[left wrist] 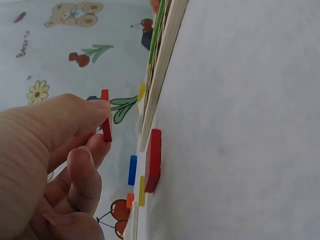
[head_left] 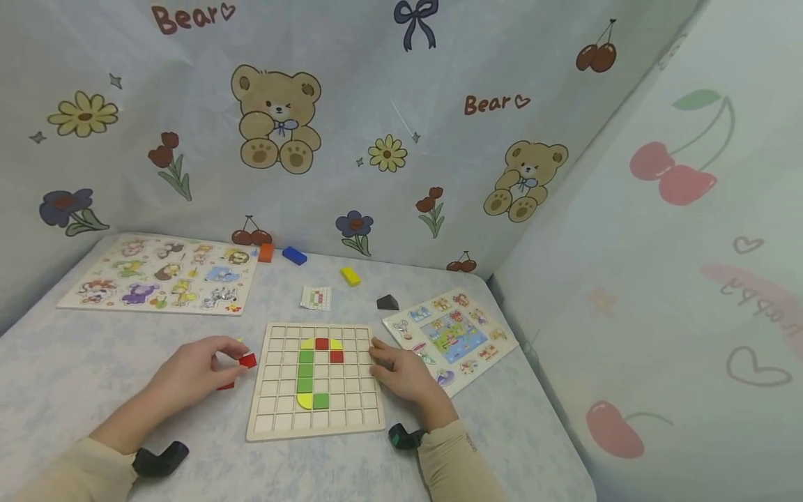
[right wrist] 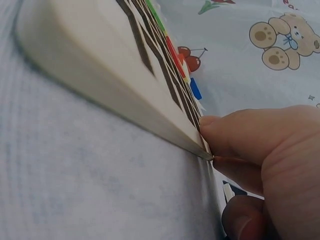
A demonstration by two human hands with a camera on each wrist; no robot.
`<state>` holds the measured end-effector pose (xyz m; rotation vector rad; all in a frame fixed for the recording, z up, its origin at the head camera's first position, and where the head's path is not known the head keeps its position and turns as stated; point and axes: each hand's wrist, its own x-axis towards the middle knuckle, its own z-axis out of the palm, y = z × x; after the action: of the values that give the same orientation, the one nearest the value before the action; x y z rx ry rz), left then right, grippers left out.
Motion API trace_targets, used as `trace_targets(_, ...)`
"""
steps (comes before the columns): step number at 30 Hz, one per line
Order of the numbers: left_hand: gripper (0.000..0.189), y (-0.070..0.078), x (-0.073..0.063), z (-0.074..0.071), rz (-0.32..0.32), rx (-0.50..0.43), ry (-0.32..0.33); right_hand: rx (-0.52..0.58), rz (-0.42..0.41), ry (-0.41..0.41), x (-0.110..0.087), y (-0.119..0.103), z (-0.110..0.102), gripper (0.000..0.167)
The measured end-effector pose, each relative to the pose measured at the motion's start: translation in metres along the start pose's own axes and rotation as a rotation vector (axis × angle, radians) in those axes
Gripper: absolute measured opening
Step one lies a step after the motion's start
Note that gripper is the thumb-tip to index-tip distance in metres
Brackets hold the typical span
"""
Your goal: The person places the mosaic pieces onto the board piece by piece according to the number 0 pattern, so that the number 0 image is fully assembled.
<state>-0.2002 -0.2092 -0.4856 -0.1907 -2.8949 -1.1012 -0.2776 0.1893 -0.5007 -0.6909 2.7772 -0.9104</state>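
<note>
In the head view my left hand pinches a small red square tile between thumb and fingertips, just left of the wooden grid board. The left wrist view shows that tile edge-on, held above the table. Another red tile lies on the table below the hand. Green, red and yellow tiles sit in the grid in a curved line. At the board's right edge, my right hand grips the rim, with the thumb on top and a finger against the side.
An animal puzzle board lies at the back left, and another picture puzzle at the right. Between them are a pattern card, an orange block, a blue block, a yellow block and a black piece.
</note>
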Motion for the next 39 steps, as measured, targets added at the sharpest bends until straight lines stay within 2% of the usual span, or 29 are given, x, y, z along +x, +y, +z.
trace_targets(7,0.033,0.028,0.012,0.017,0.027,0.018,-0.050,-0.017,-0.013,-0.007,0.001,0.002,0.000,0.045)
trace_targets(11,0.030,0.049,0.021,0.034,0.035,0.006,-0.103,-0.021,-0.030,-0.005,0.003,0.003,0.000,0.045)
trace_targets(22,0.014,0.094,0.052,0.081,0.077,0.037,-0.170,-0.023,-0.022,-0.012,0.003,0.003,-0.002,0.044)
trace_targets(26,0.014,0.101,0.059,0.089,0.104,0.060,-0.189,-0.021,-0.023,-0.015,0.003,0.003,-0.002,0.045)
trace_targets(31,0.011,0.104,0.061,0.092,0.134,0.107,-0.204,-0.024,-0.012,-0.022,0.003,0.004,-0.001,0.045)
trace_targets(39,0.008,0.108,0.063,0.093,0.130,0.119,-0.196,-0.018,-0.013,-0.010,0.003,0.004,-0.001,0.045)
